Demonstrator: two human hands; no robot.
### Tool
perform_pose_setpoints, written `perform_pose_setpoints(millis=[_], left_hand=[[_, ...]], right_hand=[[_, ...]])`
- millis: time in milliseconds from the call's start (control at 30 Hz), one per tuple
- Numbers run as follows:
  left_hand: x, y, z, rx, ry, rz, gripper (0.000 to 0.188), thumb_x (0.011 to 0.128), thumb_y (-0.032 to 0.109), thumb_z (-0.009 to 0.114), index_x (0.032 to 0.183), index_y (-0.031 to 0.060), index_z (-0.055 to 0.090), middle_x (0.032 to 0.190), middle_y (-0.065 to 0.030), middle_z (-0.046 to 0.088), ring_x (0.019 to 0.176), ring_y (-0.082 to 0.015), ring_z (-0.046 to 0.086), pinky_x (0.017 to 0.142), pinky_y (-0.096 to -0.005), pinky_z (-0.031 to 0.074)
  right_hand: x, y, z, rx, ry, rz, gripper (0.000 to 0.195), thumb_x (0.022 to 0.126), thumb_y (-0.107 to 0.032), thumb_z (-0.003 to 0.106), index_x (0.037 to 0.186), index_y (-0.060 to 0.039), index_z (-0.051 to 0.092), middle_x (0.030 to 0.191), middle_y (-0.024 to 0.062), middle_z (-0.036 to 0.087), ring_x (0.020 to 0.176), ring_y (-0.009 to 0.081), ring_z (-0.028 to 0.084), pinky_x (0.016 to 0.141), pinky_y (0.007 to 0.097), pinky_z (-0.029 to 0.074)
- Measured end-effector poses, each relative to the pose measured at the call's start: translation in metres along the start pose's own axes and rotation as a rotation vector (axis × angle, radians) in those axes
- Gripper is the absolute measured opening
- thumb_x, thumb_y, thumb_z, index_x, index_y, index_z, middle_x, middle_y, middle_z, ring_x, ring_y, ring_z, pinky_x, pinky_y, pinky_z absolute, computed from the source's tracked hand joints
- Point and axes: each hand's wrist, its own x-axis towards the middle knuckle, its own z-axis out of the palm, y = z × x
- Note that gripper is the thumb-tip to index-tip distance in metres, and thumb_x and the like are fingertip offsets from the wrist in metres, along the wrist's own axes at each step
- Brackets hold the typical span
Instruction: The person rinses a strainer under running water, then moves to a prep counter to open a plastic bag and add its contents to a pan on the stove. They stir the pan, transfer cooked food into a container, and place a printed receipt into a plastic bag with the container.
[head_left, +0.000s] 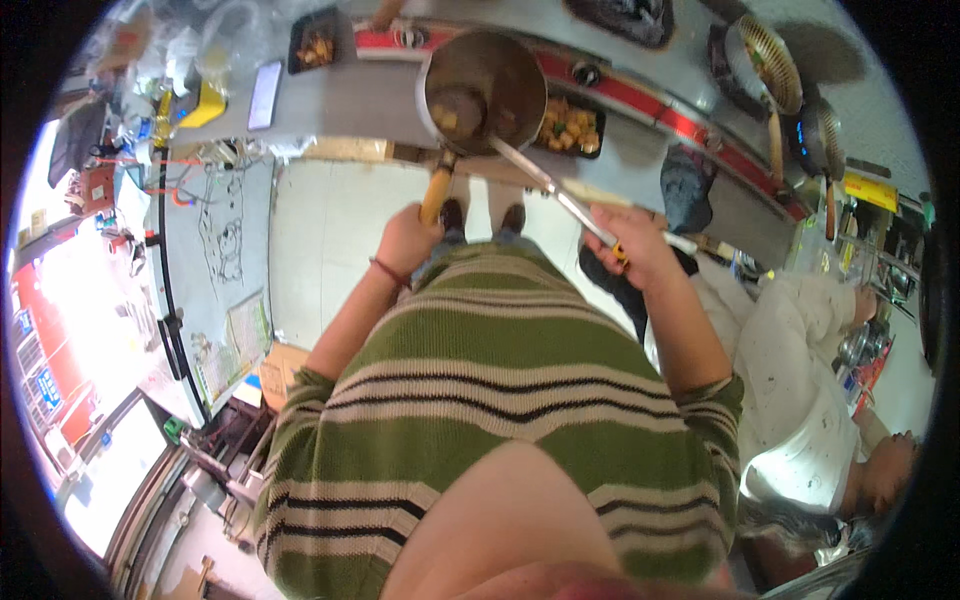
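My left hand (409, 240) is closed around the light wooden handle (437, 195) of a deep metal pan (517, 82). The pan is tipped enough that its dark inside shows, with a few pale yellow food chunks (445, 118) in it. In my right hand (630, 244) is the long metal handle of a cooking utensil (551, 184), which appears to be a ladle, its far end inside the pan. Just right of the pan, a black tray (592, 146) of browned food cubes (568, 129) sits on the counter, partly hidden by the pan.
A red-fronted gas stove (637, 101) with knobs runs behind the pan. Another black food tray (294, 56) and a phone (265, 95) lie left. Two pans (784, 71) with wooden handles stand right. Dark cloth (686, 187) hangs at the counter edge. A person in white (795, 375) is close on my right.
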Motion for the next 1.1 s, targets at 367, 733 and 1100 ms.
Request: perform_pose_setpoints(millis=[367, 733, 1100], left_hand=[[0.011, -0.008, -0.007, -0.106, 0.082, -0.090, 0.019, 0.070, 0.015, 0.056, 0.079, -0.0018, 0.053, 0.059, -0.0126, 0.055, 0.048, -0.0214, 0.055, 0.045, -0.0336, 0.044], [0.019, -0.005, -0.023, -0.295, 0.034, -0.152, 0.011, 0.071, 0.010, 0.054, 0.076, 0.0017, 0.049, 0.053, -0.0023, 0.047, 0.040, -0.0110, 0.044, 0.037, -0.0257, 0.037], [0.022, -0.001, -0.019, -0.201, 0.024, -0.098, 0.015, 0.070, 0.013, 0.055, 0.075, -0.0002, 0.049, 0.054, -0.0048, 0.049, 0.041, -0.0121, 0.046, 0.039, -0.0272, 0.038]], right_hand=[[-0.015, 0.010, -0.023, 0.132, 0.059, -0.080, 0.022, 0.088, -0.024, 0.050, 0.092, -0.0033, 0.053, 0.061, 0.0033, 0.052, 0.037, 0.0047, 0.038, 0.031, 0.0177, 0.027], [-0.010, 0.033, -0.051, -0.048, 0.346, -0.143, 0.032, 0.088, -0.026, 0.050, 0.113, -0.0059, 0.054, 0.060, -0.0006, 0.048, 0.041, 0.0049, 0.038, 0.034, 0.0182, 0.027], [-0.004, 0.049, -0.044, -1.231, 0.743, -0.693, 0.033, 0.086, -0.019, 0.048, 0.115, -0.0061, 0.052, 0.079, 0.0151, 0.057, 0.068, 0.0316, 0.054, 0.064, 0.0398, 0.043]])
